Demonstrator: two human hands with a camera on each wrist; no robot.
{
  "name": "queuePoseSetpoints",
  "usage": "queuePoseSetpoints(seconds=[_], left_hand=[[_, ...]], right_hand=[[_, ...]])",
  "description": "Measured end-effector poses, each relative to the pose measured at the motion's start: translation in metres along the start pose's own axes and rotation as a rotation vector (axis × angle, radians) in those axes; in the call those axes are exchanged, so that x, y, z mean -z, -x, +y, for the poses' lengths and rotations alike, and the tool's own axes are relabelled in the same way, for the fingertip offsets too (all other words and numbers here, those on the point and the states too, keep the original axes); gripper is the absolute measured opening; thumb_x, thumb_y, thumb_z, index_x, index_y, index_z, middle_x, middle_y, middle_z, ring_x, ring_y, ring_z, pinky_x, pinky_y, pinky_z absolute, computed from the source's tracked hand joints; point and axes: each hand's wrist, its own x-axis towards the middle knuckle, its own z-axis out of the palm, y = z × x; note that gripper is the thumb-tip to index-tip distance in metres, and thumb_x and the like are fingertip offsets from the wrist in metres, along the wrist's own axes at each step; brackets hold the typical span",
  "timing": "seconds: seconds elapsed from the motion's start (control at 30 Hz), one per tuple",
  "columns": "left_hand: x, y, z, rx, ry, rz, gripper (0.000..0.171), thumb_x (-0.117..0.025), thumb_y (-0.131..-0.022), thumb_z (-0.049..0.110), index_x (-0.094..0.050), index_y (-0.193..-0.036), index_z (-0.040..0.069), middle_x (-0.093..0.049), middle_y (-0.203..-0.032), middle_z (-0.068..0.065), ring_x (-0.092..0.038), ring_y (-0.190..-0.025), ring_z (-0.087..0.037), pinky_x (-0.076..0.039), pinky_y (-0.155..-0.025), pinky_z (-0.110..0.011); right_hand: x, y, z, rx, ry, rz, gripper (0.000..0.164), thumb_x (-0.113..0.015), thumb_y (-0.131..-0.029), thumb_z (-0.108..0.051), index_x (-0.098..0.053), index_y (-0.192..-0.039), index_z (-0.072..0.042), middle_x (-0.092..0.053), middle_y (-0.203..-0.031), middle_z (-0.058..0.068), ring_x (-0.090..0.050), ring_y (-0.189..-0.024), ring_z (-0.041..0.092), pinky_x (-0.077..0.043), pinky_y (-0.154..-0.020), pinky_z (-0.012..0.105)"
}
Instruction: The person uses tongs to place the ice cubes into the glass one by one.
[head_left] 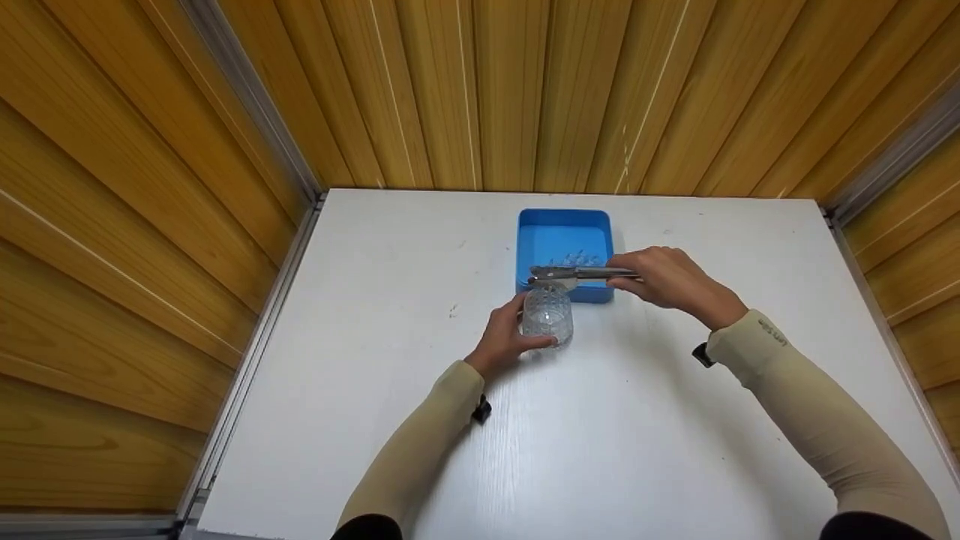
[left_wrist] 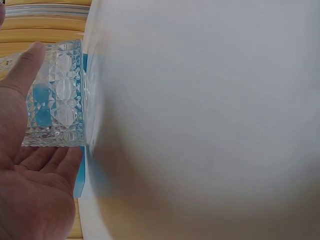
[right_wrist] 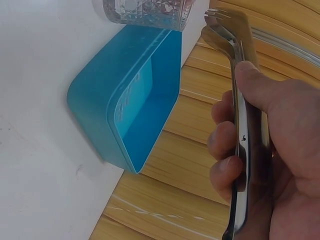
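Observation:
My left hand (head_left: pixel 504 339) holds a clear, cut-patterned glass (head_left: pixel 548 319) in front of the blue box, thumb on the near side and fingers behind. In the left wrist view the glass (left_wrist: pixel 60 95) stands upright, its base at the white tabletop. My right hand (head_left: pixel 667 279) grips metal tongs (right_wrist: pixel 242 135) by their arms. The tips of the tongs lie just above the mouth of the glass; whether they pinch anything is too unclear to tell. Small clear pieces (head_left: pixel 577 259) lie inside the blue box (right_wrist: pixel 95 95).
The white table (head_left: pixel 390 315) is bounded by wood-look panels (head_left: pixel 510 90) at the back and both sides. Metal rails (head_left: pixel 247 360) run along the corners and the left edge. The box's near wall is right behind the glass.

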Motion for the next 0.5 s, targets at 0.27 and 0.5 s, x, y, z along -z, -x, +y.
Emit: queuePoseSetpoints(seconds=[0.27,0.5], left_hand=[[0.0006,0.0009,0.0014,0.013,-0.011,-0.008,0.091,-0.093,-0.076,0.037,-0.046,-0.151,0.012,-0.059,-0.142,-0.001,-0.054,-0.133,-0.015,-0.044,-0.110,-0.026],[0.0014,-0.0001,0.0014,-0.003,-0.051,0.002,0.091,-0.092,-0.076,0.039,-0.047,-0.150,0.011,-0.063,-0.138,-0.003,-0.058,-0.129,-0.015,-0.048,-0.106,-0.025]], right_hand=[[-0.0008,-0.0009,0.0020,-0.011,0.006,0.000,0.025,-0.071,-0.099,-0.031,-0.074,-0.118,-0.014,-0.075,-0.098,0.001,-0.063,-0.082,0.020,-0.056,-0.075,0.044],[0.0004,-0.0011,0.0047,0.019,0.037,0.037,0.027,-0.070,-0.099,-0.031,-0.072,-0.118,-0.012,-0.075,-0.098,0.003,-0.063,-0.080,0.021,-0.055,-0.071,0.042]])
